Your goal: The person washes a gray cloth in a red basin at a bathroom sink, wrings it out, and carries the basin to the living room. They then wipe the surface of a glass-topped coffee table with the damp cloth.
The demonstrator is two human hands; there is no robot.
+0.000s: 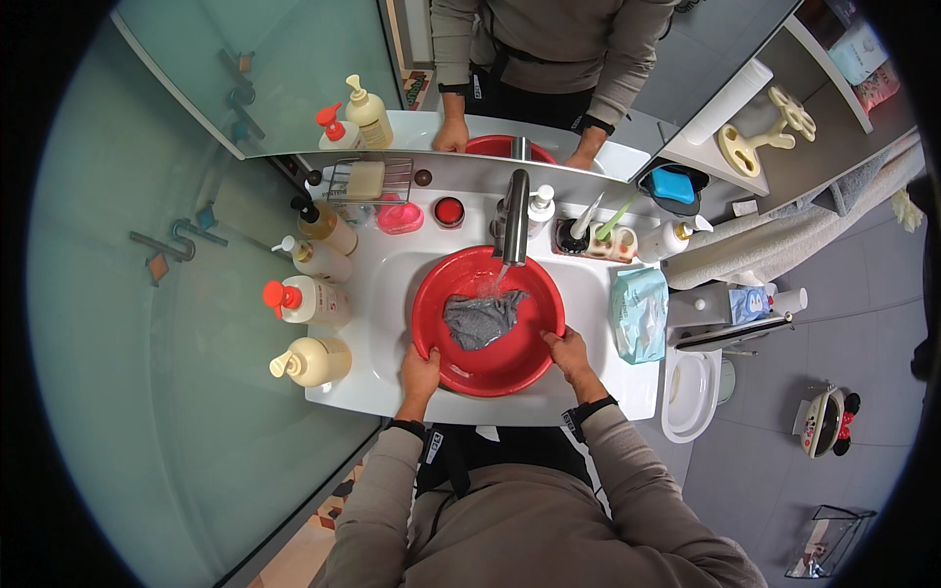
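A red plastic basin (pixel 507 367) stands in the white washbasin (pixel 393 294), under a metal faucet (pixel 518 220). Water runs from the spout into it, onto or beside a wet grey cloth (pixel 481 320) that lies bunched inside. My left hand (pixel 421 373) grips the basin's rim at the lower left, thumb on top. On the lower right my right hand (pixel 570 354) holds the same rim. Both undersides of the rim, with most fingers, are hidden from view.
Pump bottles, one a cream bottle (pixel 316 361), line the left edge. A wipes pack (pixel 639 316) lies at the right, below a toothbrush holder (pixel 606 241). Behind the faucet are a pink soap dish (pixel 400 217) and a mirror (pixel 294 73). A glass panel (pixel 110 331) borders the left.
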